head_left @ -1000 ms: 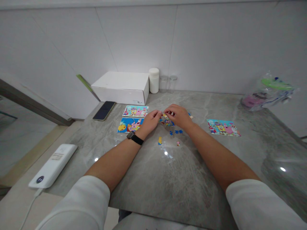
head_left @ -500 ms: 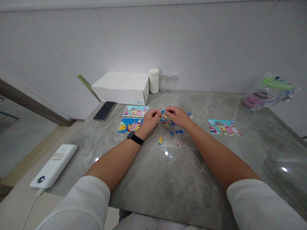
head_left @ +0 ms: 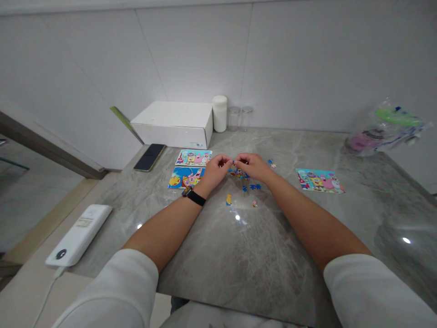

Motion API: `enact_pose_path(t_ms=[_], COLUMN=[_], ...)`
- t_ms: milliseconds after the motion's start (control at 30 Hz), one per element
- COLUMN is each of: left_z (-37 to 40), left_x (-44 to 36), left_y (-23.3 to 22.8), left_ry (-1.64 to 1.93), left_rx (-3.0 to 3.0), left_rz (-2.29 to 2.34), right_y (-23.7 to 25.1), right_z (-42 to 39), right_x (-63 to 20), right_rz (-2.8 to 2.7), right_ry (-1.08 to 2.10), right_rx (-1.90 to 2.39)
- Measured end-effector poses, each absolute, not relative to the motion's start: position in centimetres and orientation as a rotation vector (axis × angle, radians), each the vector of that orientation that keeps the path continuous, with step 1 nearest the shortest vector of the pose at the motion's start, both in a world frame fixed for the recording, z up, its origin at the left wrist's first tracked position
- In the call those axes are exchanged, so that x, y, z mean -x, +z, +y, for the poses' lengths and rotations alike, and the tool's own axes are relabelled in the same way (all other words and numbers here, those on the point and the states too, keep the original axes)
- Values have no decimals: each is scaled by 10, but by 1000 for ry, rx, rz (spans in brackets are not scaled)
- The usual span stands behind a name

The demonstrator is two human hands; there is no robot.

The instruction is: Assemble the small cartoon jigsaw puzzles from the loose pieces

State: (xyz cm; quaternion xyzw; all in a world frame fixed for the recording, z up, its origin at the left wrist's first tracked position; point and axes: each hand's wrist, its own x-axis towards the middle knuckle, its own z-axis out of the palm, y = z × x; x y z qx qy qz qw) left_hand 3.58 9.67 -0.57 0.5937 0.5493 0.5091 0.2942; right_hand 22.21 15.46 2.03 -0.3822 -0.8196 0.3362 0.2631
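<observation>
My left hand (head_left: 217, 171) and my right hand (head_left: 253, 166) meet fingertip to fingertip above a pile of small jigsaw pieces (head_left: 241, 174). Both are closed in a pinch on a small blue puzzle piece (head_left: 233, 162), mostly hidden by the fingers; whether it is one piece or two joined cannot be made out. Nearer me lie several blue pieces (head_left: 253, 187), a yellow piece (head_left: 228, 199) and a small pinkish piece (head_left: 254, 203). Beyond my right wrist rests another blue and pale piece (head_left: 271, 163). Two cartoon picture cards (head_left: 193, 157) lie beside my left hand.
Another cartoon card (head_left: 320, 181) lies to the right. At the back stand a white box (head_left: 174, 125), a white bottle (head_left: 220, 114) and two glass jars (head_left: 239, 119). A phone (head_left: 149, 157) and a corded white device (head_left: 80, 234) lie left; a plastic bag (head_left: 385, 130) sits far right.
My fingertips have come together over the pile, where a gap stood between them before. My left hand has shifted slightly right. The loose pieces and cards lie as they did.
</observation>
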Motion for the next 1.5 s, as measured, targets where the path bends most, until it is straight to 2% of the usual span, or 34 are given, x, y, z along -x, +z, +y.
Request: enact_pose_path(t_ms=[467, 1500], left_z=[97, 95], left_x=[-36, -37], left_y=[-5, -4], left_ry=[1324, 1179], left_rx=[-1593, -1717], left_rz=[1495, 1483], right_y=[17, 18], right_z=[154, 162], right_x=[-219, -228], right_rz=[-2174, -2184], right_ry=[893, 1173], right_rx=[995, 963])
